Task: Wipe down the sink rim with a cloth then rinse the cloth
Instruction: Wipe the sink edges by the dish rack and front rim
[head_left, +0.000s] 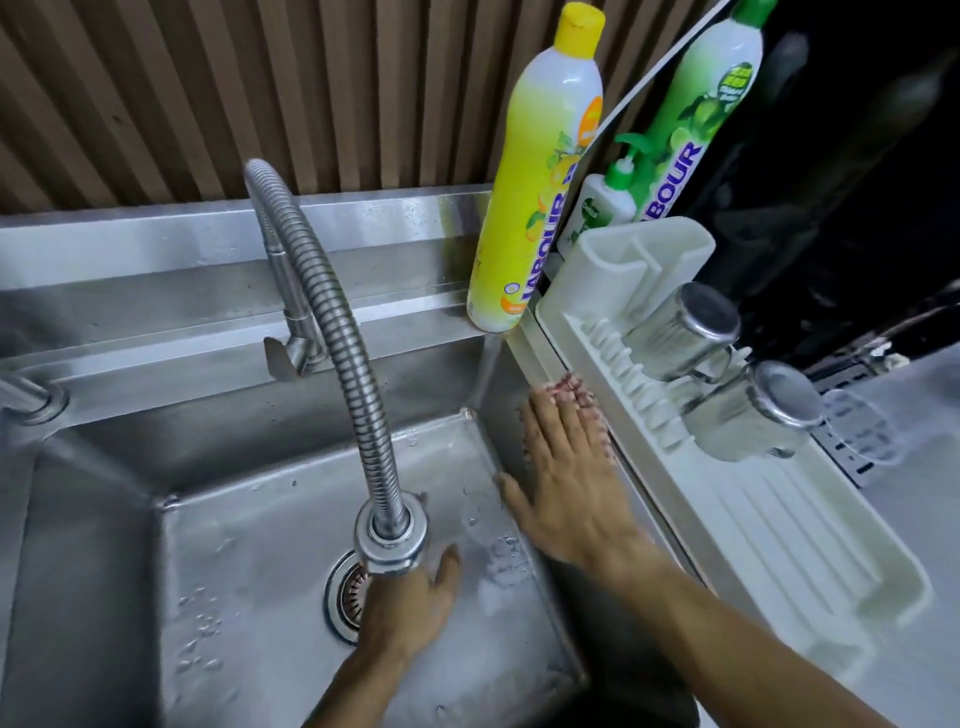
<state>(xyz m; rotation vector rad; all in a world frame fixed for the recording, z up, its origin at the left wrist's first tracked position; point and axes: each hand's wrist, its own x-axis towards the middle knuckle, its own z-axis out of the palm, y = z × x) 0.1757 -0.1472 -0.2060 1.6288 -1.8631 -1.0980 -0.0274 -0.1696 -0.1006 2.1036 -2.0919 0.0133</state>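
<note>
The steel sink (208, 332) fills the left and middle. My right hand (566, 488) lies flat with straight fingers against the sink's right rim and inner wall, pressing a cloth (570, 385). Only a pinkish edge of the cloth shows past the fingertips. My left hand (410, 613) rests low in the basin just under the faucet head (390, 540), thumb out to the right. Its fingers are partly hidden by the faucet head. It holds nothing that I can see. Water drops lie on the basin floor.
A flexible steel faucet hose (332, 322) arches over the basin above the drain (344, 597). A yellow dish-soap bottle (540, 197) stands at the back right corner. A white drying rack (779, 519) with two upturned steel cups (685, 332) borders the right rim, with a green bottle (691, 130) and a pump bottle (602, 208) behind.
</note>
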